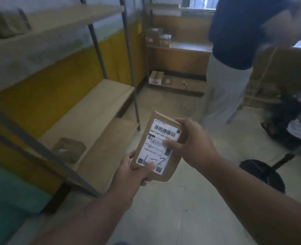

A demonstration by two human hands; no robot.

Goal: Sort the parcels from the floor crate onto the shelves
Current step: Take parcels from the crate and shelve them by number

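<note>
the brown parcel (pixel 159 147) sits in mid-air over the floor, gripped by both hands: left hand (pixel 135 171) curled round its near bottom corner, right hand (pixel 193 141) pinching its far right edge. its long axis runs away from the person; the shelves (pixel 96 101) lie to its left, nearer the left hand

Head-worn view, forward and downward

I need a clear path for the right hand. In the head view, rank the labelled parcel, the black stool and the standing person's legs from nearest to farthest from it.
From the right hand:
1. Labelled parcel: gripped by that hand, at centre.
2. Black stool: on the floor, lower right.
3. Standing person's legs: farther back, upper right.
</note>
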